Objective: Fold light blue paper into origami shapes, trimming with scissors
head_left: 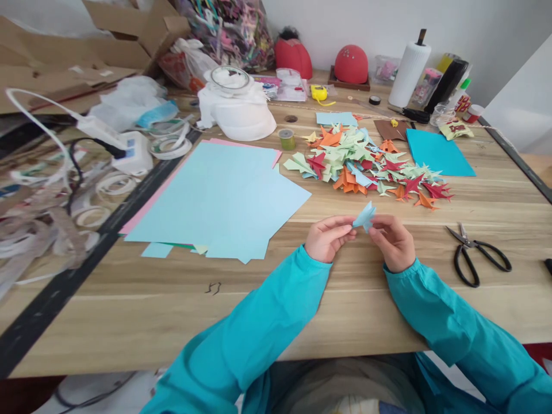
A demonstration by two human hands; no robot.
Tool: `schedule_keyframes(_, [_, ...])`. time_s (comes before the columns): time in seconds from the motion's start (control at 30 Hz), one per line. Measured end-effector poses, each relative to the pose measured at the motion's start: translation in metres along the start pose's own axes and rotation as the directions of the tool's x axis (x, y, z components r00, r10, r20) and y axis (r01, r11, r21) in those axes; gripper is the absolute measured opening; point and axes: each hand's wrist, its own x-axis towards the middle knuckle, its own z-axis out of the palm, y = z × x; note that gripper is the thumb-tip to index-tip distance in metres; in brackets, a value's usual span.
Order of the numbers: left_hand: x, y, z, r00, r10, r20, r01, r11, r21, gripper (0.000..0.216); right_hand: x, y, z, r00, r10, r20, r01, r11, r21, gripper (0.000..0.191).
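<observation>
Between my two hands, above the wooden table, is a small folded light blue paper piece point(364, 216), shaped like a little plane or crane. My left hand point(328, 237) pinches its left side between thumb and fingers. From the right, the thumb and fingers of my right hand point(393, 241) close on its other edge. Just beyond lies a heap of small folded paper figures point(353, 152) in pale green, orange, red and light blue. To the left rests a stack of light blue paper sheets point(215, 195), with pink sheets showing underneath.
Black-handled scissors point(468, 253) lie open at right. Behind the heap are a teal sheet point(440, 152), a yellow tape measure point(319, 93) and red domes point(351, 63). A white cap point(241, 112), a power strip point(133, 152) and tangled ribbons point(56, 213) sit at left.
</observation>
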Motion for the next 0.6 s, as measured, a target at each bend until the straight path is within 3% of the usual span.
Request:
schedule_keyframes(0.13, [0.0004,-0.0006,-0.0002,0.997,-0.057,0.043,0.057,0.998,0.006,0.021,-0.0007,-0.0003,-0.0003,0.994,-0.025,0.106,0.037,0.993,-0.113,0.013])
schedule_keyframes(0.4, [0.0004,-0.0004,0.0011,0.983,-0.162,0.081,0.162,0.987,0.006,0.028,-0.0024,0.0026,-0.0007,0.998,0.029,0.058,-0.024,0.996,-0.088,0.013])
schedule_keyframes(0.6, [0.0003,-0.0066,0.0007,0.995,-0.022,0.095,0.007,0.987,0.158,0.026,-0.0016,-0.0028,0.0000,0.997,0.072,0.034,-0.071,0.997,-0.031,0.012])
